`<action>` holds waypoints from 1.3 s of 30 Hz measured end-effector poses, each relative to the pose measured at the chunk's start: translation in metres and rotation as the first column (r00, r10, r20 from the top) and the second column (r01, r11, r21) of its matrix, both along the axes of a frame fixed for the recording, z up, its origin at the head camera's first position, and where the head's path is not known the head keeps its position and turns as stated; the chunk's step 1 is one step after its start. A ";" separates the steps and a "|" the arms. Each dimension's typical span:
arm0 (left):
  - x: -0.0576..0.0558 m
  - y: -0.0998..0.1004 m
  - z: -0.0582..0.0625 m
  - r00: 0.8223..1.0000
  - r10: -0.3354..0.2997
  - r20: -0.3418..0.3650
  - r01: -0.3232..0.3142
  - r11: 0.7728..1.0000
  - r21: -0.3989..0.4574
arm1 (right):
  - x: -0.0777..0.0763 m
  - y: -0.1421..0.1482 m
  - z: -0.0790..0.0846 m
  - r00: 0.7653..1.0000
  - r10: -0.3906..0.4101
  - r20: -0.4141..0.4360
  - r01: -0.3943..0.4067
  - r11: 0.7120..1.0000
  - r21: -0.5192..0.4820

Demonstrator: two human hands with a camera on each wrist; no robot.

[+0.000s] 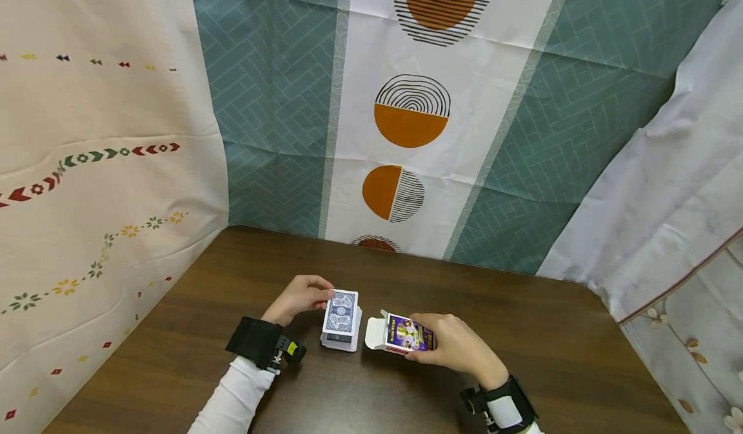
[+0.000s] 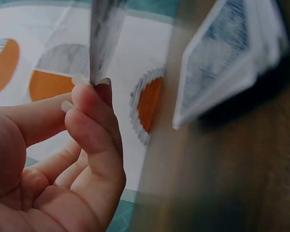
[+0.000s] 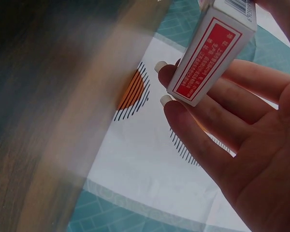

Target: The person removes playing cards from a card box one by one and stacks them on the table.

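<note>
My left hand (image 1: 302, 300) pinches a playing card (image 2: 104, 41) by its edge between thumb and fingertips; the left wrist view shows this card nearly edge-on. In that view a stack of blue-backed playing cards (image 2: 220, 55) is apart from the pinched card, its edges uneven. From the head view, the card and stack overlap, so the gap is hard to judge. On the other side, my right hand (image 1: 458, 347) grips a purple card box (image 1: 409, 333) between thumb and fingers. The box's white flap (image 1: 375, 333) stands open toward the cards. Red print covers its narrow side (image 3: 208, 60).
Beneath the hands lies a brown wooden table (image 1: 325, 395). Behind it hangs a teal and white curtain (image 1: 278, 182) with orange circles. Pale cloths hang along the left (image 1: 116, 240) and right (image 1: 650, 208) sides. Each wrist wears a black camera strap (image 1: 253, 342).
</note>
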State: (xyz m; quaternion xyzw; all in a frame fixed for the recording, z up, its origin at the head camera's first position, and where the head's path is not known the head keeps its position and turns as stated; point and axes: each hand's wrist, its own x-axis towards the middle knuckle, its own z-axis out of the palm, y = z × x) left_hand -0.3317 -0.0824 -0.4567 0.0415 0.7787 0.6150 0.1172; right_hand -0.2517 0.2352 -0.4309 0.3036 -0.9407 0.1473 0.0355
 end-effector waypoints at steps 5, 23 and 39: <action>-0.002 0.003 -0.011 0.999 0.030 -0.031 -0.032 0.998 -0.054 | -0.001 0.000 -0.001 1.000 0.002 0.009 -0.002 1.000 -0.003; 0.001 0.013 -0.021 0.988 0.101 -0.120 -0.127 0.962 -0.240 | -0.002 -0.002 -0.004 0.999 0.026 0.021 -0.027 1.000 0.012; 0.002 0.014 -0.019 0.993 0.058 -0.102 -0.088 0.942 -0.323 | -0.002 -0.003 -0.004 1.000 0.016 0.025 -0.016 1.000 0.019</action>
